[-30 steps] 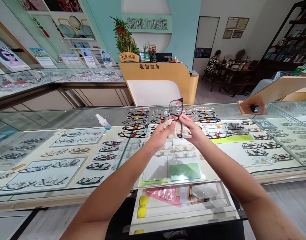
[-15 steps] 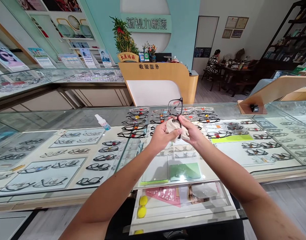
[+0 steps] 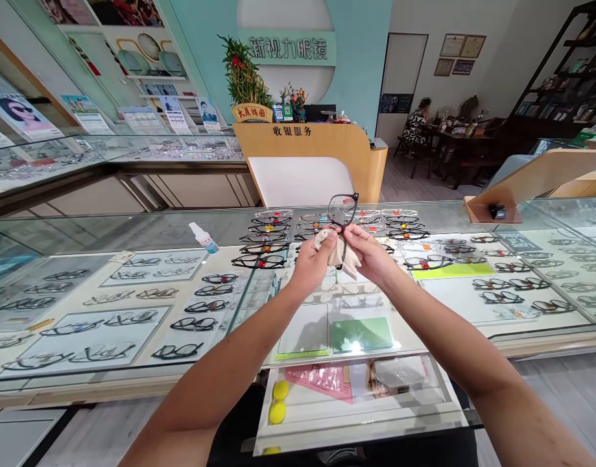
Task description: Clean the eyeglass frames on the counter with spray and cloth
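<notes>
Dark-framed glasses [image 3: 343, 209] are held upright above the glass counter, one lens raised over my fingers. My left hand [image 3: 313, 261] is closed on a cream cloth [image 3: 344, 258], which wraps the lower part of the glasses and hangs down between my hands. With my right hand [image 3: 368, 251] I pinch the frame near its middle, beside the cloth. Rows of glasses with small coloured tags [image 3: 261, 262] lie on the counter behind and beside my hands.
A white spray bottle [image 3: 203, 238] lies on the glass at left. An open drawer [image 3: 375, 415] holds pink packets and yellow round items. A wooden stand [image 3: 502, 194] is at right. The cashier desk [image 3: 307, 143] stands ahead; a person [image 3: 414, 128] sits far back.
My left hand has shifted on the cloth, its thumb now higher near the frame. The cloth hangs lower and further right. The view has shifted slightly.
</notes>
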The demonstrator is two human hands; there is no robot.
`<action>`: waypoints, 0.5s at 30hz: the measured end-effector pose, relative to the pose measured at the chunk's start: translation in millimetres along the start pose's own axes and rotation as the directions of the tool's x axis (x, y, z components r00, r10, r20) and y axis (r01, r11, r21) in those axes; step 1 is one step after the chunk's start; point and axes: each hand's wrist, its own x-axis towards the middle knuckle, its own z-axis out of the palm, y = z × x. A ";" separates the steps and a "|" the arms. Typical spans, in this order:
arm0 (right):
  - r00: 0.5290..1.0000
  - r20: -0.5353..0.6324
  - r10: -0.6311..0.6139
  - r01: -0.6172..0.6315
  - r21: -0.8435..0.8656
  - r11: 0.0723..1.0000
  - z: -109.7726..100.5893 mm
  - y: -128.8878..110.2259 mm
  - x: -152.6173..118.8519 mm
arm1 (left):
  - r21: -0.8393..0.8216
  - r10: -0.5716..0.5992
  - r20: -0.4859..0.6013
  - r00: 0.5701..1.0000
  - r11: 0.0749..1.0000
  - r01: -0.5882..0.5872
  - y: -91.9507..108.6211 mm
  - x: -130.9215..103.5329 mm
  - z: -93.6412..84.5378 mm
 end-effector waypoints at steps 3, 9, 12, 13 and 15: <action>1.000 -0.014 0.009 -0.009 -0.004 1.000 -5.6 -1.8 2.2 | -0.040 -0.073 0.111 0.991 0.996 0.078 -0.4 4.4 -4.2; 0.995 -0.070 -0.075 0.064 -0.141 0.988 -17.6 -11.2 7.3 | -0.074 -0.136 0.069 0.988 0.987 0.141 1.0 11.2 -14.5; 0.983 -0.048 -0.178 0.158 -0.281 0.947 -20.7 -11.0 9.1 | -0.036 -0.082 0.039 0.996 0.996 0.083 0.9 12.7 -17.4; 0.980 -0.029 -0.197 0.177 -0.324 0.929 -20.7 -10.0 9.2 | -0.010 -0.054 0.053 0.997 0.998 0.055 1.4 12.3 -17.3; 0.976 0.001 -0.219 0.201 -0.398 0.895 -18.9 -7.3 8.3 | 0.066 -0.003 0.081 0.997 0.998 -0.002 2.9 10.2 -15.5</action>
